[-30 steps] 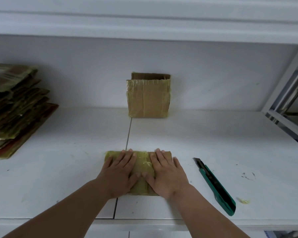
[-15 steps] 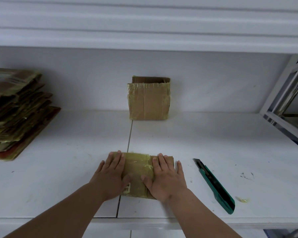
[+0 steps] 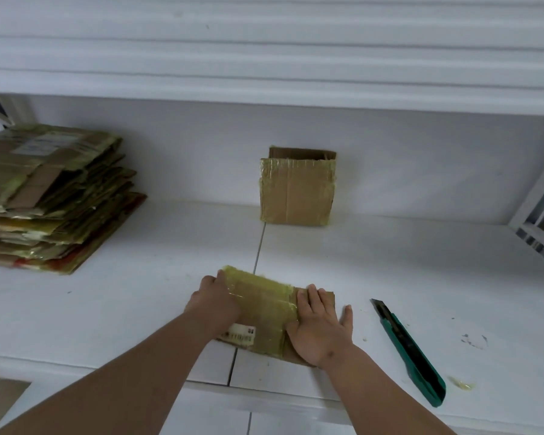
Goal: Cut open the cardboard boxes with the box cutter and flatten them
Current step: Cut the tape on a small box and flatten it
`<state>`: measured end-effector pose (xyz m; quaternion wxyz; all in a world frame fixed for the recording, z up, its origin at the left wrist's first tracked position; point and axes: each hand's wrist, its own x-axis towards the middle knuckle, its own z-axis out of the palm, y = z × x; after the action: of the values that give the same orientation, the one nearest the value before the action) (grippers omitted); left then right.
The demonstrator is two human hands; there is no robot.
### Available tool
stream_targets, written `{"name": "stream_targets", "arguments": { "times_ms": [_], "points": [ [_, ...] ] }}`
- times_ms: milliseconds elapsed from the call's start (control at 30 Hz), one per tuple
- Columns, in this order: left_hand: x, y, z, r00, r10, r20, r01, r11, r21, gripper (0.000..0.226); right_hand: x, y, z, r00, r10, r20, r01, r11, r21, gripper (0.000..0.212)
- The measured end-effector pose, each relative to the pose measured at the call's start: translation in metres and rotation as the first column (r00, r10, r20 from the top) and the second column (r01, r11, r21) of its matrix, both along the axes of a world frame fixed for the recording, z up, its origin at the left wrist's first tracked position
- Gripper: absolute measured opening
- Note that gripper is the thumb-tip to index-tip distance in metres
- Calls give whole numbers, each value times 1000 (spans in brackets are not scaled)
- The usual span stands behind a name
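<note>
Setting: a white shelf (image 3: 390,265) seen from above, with a seam running front to back down its middle.
Flat box (image 3: 264,312): a flattened cardboard box wrapped in yellowish tape lies near the front edge, across the seam, with a white barcode label at its near left corner.
Left hand (image 3: 212,304): grips the left end of the flat box, fingers curled over its far left edge.
Right hand (image 3: 319,331): lies palm down on the right end of the flat box, fingers straight and slightly spread.
Cutter (image 3: 410,351): a green box cutter lies on the shelf to the right of the right hand, apart from it, blade end pointing away.
Upright box (image 3: 297,188): a taped box stands at the back against the wall, top flap open.
Stack (image 3: 51,196): a pile of flattened boxes sits at the far left.
Scrap (image 3: 460,384): a bit of yellowish tape lies just right of the cutter's handle.
</note>
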<state>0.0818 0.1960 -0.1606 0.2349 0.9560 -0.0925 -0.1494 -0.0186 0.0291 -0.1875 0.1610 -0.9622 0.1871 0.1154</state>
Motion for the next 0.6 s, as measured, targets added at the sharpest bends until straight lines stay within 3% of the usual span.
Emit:
{"name": "stream_targets", "arguments": {
  "times_ms": [167,367,433,533,600],
  "points": [
    [-5,5,14,995,-26,95,36,994,-99,63,-8,-5,15,980,-64,188,60,998,28,65],
    [-7,27,35,989,11,150,39,945,-326,73,0,-1,34,964,-85,251,57,991,117,73],
    [-6,39,44,984,18,179,49,930,-364,73,5,7,43,973,-50,224,-1,975,223,61],
    [-1,60,54,966,-9,259,89,950,-298,74,13,22,49,977,-68,201,-46,856,515,42],
    [2,76,59,955,-20,295,98,962,-254,77,20,31,52,971,-66,230,-80,817,571,24]
  ]
}}
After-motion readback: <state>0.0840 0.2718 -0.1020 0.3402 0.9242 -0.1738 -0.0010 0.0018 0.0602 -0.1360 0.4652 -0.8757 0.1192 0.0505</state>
